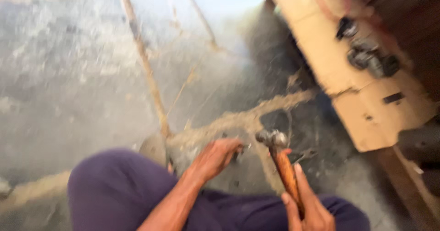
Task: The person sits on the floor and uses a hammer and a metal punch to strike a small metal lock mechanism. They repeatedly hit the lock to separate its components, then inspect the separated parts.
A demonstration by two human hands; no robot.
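At the bottom right of the frame the right hand (308, 202) wraps its fingers around the wooden handle of a hammer (280, 160), gripping low on the shaft, which looks suited to swinging; the metal head sits near the centre, tilted up and left. Just left of it, the left hand (215, 157) reaches forward over a purple-clad knee (114, 185), its fingers curled down onto a small dark object on the floor (68, 84), seemingly steadying it beside the hammer head; blur hides what that object is and whether the fingertips pinch it or only press on it. A thin dark piece lies just right of the hammer head, too smeared to identify. Farther off, the grey floor shows pale cracks running to the upper left. At the upper right, a cardboard sheet (321, 52) bears dark metal parts (369, 56), cut off by the frame edge.
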